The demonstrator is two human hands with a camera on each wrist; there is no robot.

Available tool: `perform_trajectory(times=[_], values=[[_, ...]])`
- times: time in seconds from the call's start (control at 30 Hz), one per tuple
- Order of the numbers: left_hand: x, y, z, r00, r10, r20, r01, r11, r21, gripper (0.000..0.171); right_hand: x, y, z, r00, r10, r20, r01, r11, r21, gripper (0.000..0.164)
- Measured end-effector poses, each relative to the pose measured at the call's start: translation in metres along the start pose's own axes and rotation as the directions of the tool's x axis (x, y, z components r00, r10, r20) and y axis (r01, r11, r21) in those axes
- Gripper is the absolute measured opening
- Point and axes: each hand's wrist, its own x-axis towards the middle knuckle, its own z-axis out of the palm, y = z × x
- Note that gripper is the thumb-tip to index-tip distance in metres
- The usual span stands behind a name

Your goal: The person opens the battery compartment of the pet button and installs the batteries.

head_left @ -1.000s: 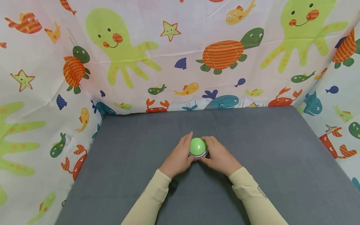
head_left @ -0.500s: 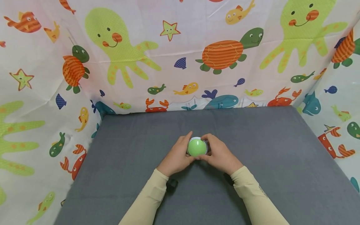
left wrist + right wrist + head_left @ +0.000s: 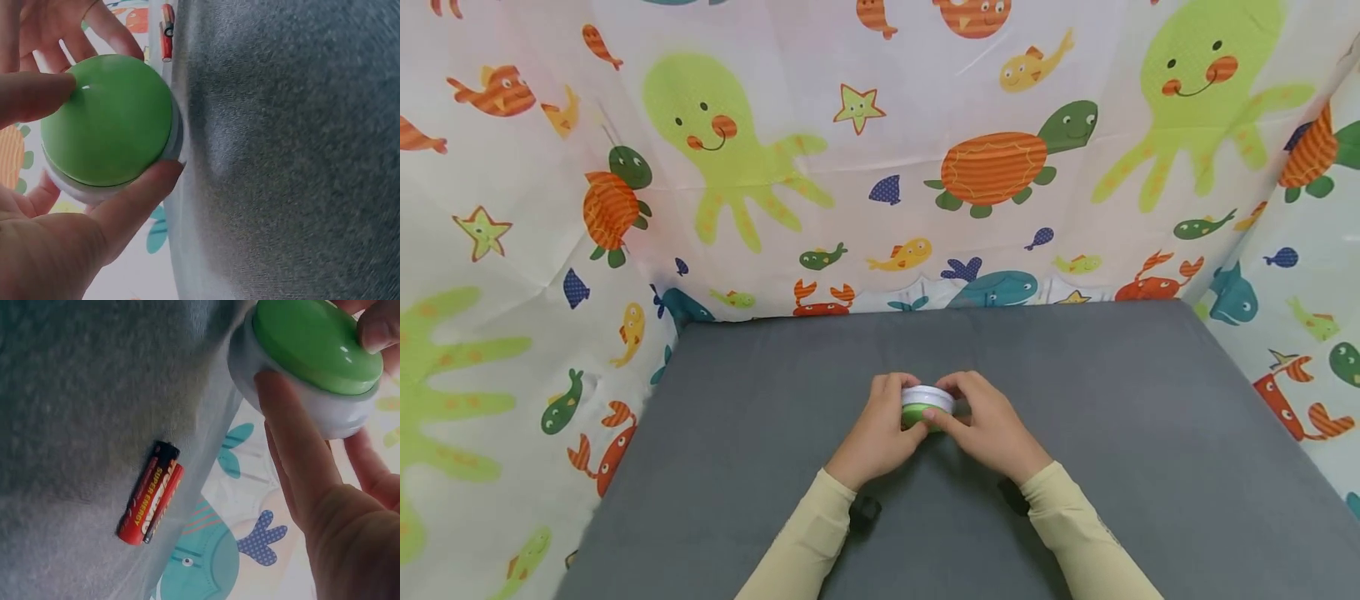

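A person's left hand [image 3: 876, 437] and right hand [image 3: 996, 429] hold a round green-and-white object [image 3: 927, 401] between them, over the middle of a grey tabletop [image 3: 760, 400]. The fingers of both hands are curled around its sides, the left hand's from the left and the right hand's from the right, with the two thumbs close together at its near side. The green dome [image 3: 112, 119] is tipped toward the near side, and the white base [image 3: 247, 369] shows beyond it. One thumb presses against the dome. In the wrist views the object appears raised off the tabletop.

Two red-and-black batteries [image 3: 149, 494] lie side by side on the tabletop, below the object in the right wrist view. Pale sleeves [image 3: 808, 533] cover both forearms, and a small dark block [image 3: 865, 510] sits by the left cuff. At the far edge hangs a white cloth [image 3: 820, 100] printed with turtles, octopuses, fish and crabs; it also runs along the left and right sides.
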Motion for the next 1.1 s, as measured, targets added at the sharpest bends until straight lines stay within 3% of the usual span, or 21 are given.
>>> perform_trajectory(times=[0.2,0.4,0.8,0.9,1.1], values=[[-0.009,-0.008,0.014,0.997,-0.035,0.067,0.034,0.999,0.005,0.042,-0.013,0.006,0.008,1.0,-0.012,-0.002,0.012,1.0,-0.002,0.027],[-0.014,-0.014,0.021,0.992,-0.061,0.114,0.058,0.998,0.024,0.044,-0.017,0.01,0.01,0.997,-0.016,0.072,0.017,1.0,-0.009,0.026],[-0.004,-0.011,0.0,0.979,-0.002,0.203,-0.011,0.998,0.066,0.038,-0.005,0.009,-0.006,0.981,-0.078,0.175,0.096,0.991,-0.097,0.029],[-0.002,-0.01,0.0,0.982,-0.004,0.187,-0.017,0.993,0.113,0.048,-0.003,0.006,-0.008,0.977,-0.076,0.2,0.101,0.988,-0.119,0.031],[-0.003,-0.006,0.005,0.988,-0.038,0.15,0.0,0.969,0.245,0.088,-0.004,0.002,-0.009,0.97,-0.066,0.235,0.105,0.981,-0.161,0.028]])
